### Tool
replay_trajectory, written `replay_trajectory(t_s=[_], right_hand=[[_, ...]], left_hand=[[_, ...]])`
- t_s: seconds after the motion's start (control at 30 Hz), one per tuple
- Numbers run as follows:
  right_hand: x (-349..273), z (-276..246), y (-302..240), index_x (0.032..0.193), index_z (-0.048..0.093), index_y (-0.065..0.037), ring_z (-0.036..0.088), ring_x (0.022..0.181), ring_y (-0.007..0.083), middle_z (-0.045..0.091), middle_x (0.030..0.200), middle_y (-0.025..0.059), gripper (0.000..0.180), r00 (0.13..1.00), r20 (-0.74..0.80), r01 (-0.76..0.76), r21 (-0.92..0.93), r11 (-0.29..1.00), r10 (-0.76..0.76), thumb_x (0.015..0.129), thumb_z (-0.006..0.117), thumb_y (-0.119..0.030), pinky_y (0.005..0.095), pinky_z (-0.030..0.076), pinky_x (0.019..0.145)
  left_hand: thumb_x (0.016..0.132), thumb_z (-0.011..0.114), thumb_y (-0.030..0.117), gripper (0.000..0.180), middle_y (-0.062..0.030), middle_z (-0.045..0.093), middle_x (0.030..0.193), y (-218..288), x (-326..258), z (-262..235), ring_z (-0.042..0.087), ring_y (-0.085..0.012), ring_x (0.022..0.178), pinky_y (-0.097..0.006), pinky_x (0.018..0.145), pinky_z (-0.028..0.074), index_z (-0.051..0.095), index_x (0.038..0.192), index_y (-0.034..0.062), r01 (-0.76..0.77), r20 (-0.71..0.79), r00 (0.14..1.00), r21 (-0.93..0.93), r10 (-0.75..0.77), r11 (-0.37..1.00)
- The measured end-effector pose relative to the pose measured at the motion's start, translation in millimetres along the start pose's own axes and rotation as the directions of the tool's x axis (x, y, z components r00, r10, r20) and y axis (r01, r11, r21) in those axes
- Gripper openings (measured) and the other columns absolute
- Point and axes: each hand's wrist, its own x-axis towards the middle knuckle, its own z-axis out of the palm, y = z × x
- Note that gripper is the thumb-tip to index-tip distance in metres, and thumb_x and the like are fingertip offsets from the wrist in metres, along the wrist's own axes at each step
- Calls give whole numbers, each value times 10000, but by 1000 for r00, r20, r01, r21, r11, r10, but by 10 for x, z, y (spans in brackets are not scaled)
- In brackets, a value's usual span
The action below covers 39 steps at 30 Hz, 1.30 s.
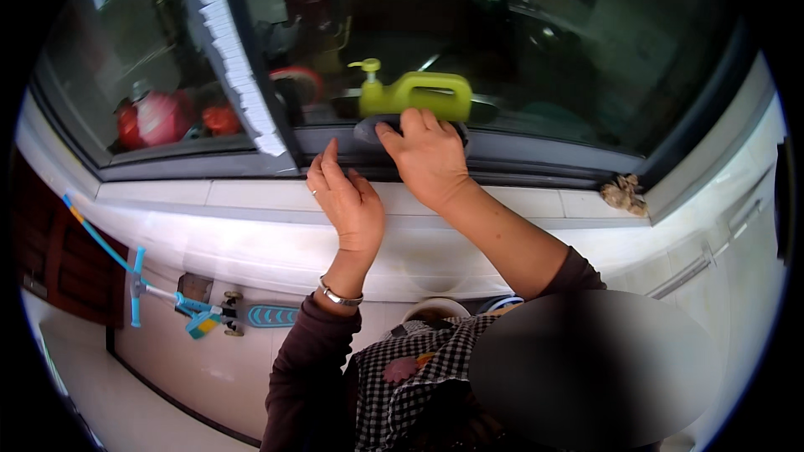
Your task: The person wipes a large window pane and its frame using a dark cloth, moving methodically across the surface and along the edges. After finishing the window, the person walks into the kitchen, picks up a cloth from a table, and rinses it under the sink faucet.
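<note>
My right hand (429, 157) presses a dark grey cloth (367, 131) against the lower rail of the dark window frame (536, 146). Its fingers are bent over the cloth, which is bunched beneath them and partly hidden. Just left of it, my left hand (345, 205) is raised over the sill's edge, fingers stretched out and nothing in them. A ring and a metal wristband show on that arm. Behind the glass, right above my right hand, stands a yellow-green jug (416, 94) with a pump top.
The white tiled sill (502, 201) runs under the window, with a brownish rough lump (624, 195) at its right end. A blue scooter (193, 305) lies at lower left. A round bucket (435, 308) stands below me. Pink and red things (159, 117) sit behind the left pane.
</note>
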Motion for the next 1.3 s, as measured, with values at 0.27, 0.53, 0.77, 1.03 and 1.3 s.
replay_trajectory(t_s=[0.27, 0.53, 0.77, 1.03, 1.3], right_hand=[[-700, -594, 812, 1015, 718, -124, 586, 889, 276, 515, 904, 98, 291, 953, 69, -279, -195, 940, 297, 733, 648, -107, 387, 537, 639], [-986, -1103, 1474, 886, 690, -90, 587, 1002, 299, 548, 1028, 130, 122, 781, 233, -436, -462, 773, 580, 795, 610, -101, 394, 550, 722], [-1233, -1688, 2446, 968, 758, -116, 590, 1070, 268, 561, 1162, 102, 184, 473, 133, -497, -776, 388, 871, 835, 631, -117, 353, 552, 810], [-1431, -1783, 2881, 996, 749, -125, 586, 1114, 278, 563, 1218, 105, 198, 368, 39, -657, -697, 290, 929, 880, 599, -182, 374, 533, 878], [-1455, -1743, 2748, 1017, 740, -128, 571, 1175, 294, 551, 1254, 112, 211, 414, 262, -633, -606, 483, 872, 864, 596, -149, 395, 515, 927]], left_hand=[[805, 573, -27, 490, -188, 496, 1274, 806, -131, 601, 442, -375, 1173, -467, 992, 350, 504, 1289, -8, -316, 304, 894, -96, 330, 944], [844, 626, 148, 608, -221, 393, 1393, 1079, -359, 863, 383, -381, 1260, -493, 1049, 302, 430, 1398, -10, -450, 420, 830, 116, 367, 885], [849, 644, 195, 677, -234, 350, 1448, 1219, -405, 986, 309, -388, 1358, -506, 1089, 258, 378, 1426, -40, -551, 494, 739, 50, 458, 833], [882, 626, 204, 679, -264, 326, 1460, 1219, -450, 965, 264, -412, 1396, -527, 1113, 230, 342, 1450, -37, -567, 523, 710, 28, 471, 823], [904, 593, 175, 660, -288, 279, 1500, 1271, -465, 976, 224, -420, 1427, -534, 1142, 196, 322, 1477, -7, -557, 576, 676, -9, 459, 831]])
